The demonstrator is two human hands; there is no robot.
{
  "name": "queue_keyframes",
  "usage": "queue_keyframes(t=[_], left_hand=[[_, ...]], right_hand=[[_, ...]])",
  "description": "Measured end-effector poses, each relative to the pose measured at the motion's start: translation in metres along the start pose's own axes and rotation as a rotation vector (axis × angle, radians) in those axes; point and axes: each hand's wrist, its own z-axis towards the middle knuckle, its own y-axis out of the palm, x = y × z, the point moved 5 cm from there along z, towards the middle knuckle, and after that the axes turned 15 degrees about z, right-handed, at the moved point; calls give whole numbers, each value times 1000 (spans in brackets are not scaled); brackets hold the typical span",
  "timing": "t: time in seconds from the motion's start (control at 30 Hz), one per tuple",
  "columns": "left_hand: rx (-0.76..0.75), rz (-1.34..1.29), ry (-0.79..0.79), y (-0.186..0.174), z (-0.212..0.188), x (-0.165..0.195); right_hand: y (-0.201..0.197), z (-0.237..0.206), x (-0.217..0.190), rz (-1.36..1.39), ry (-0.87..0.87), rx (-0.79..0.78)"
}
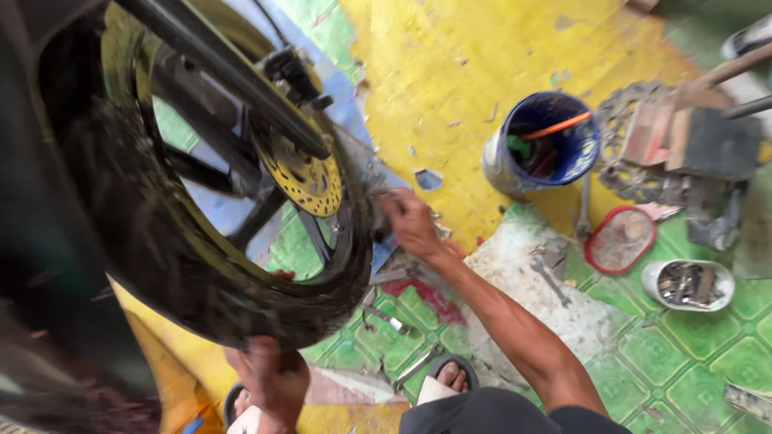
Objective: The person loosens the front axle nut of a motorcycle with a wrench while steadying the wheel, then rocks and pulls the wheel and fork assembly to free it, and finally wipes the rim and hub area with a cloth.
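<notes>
Black rubber motorcycle tyre (173,265) on its dark spoked wheel fills the left of the frame, with a yellow brake disc (310,181) at the hub. Left hand (272,378) grips the tyre's lower edge; right hand (410,223) closes around something small at the rim, centre frame, near a blue plastic bucket (545,145).

Painted floor (498,56) (yellow, green tiles): blue bucket (543,143), red-rimmed lid (619,239), white bowl (690,284), wrenches (553,273).

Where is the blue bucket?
In the head view the blue bucket stands on the yellow floor, upper right, right of the motorcycle wheel, beside a loose brake disc.
</notes>
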Motion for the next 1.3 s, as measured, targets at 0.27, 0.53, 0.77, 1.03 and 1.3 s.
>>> queue_keyframes(t=[0.27,0.53,0.77,1.03,1.3], left_hand=[[-587,-888,-744,102,8,34],[-449,-642,-533,127,101,57],[-614,-980,-493,193,115,25],[-637,-977,-338,231,119,26],[-677,-903,-381,227,129,29]], right_hand=[[-231,29,-166,-1009,-286,364],[-219,106,-76,-1605,617,-326],[-219,74,-152,-1096,383,-309],[-101,-39,-313,-638,-397,-104],[-5,-60,-171,-1380,-1044,5]])
